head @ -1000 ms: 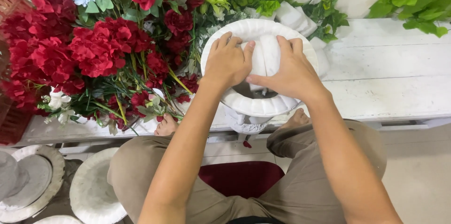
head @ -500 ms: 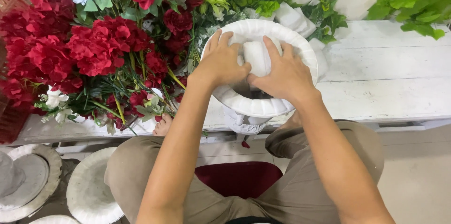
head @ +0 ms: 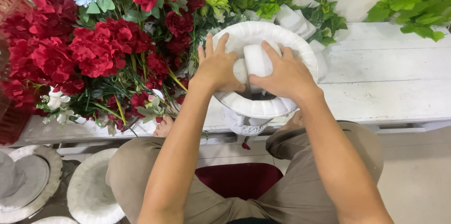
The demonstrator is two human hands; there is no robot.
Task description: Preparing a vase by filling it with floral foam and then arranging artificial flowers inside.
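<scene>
pressing down on a white foam block (head: 257, 60), your two hands sit inside the white fluted urn (head: 268, 106). the block looks light and a bit crumbly, probably dents under hard fingertips, so flat palm pressure on its top and sides seems safest. it's white, rounded at the top edge, standing roughly upright in the middle of the bowl, with another pale piece just beside it on the left, partly hidden.

your left hand (head: 217, 69) has its fingers spread wide, lying over the left side of the block and the bowl's inner wall. your right hand (head: 284, 73) has fingers loosely curved over the block's right side, thumb tucked against its lower front; not a closed grip, more a push.

the urn looks stiff and heavy, likely plaster or ceramic, chip-prone at the scalloped rim; hold it by the pedestal or under the bowl. it stands at the front edge of the white wooden table (head: 390, 87), above your knees.

left of it, touching the rim, a big bunch of red flowers (head: 94, 50) with blue and lime-green ones behind. green leaves (head: 413, 3) at the far right. on the floor at lower left, more white dishes (head: 87, 196) and a grey one (head: 28, 181).
</scene>
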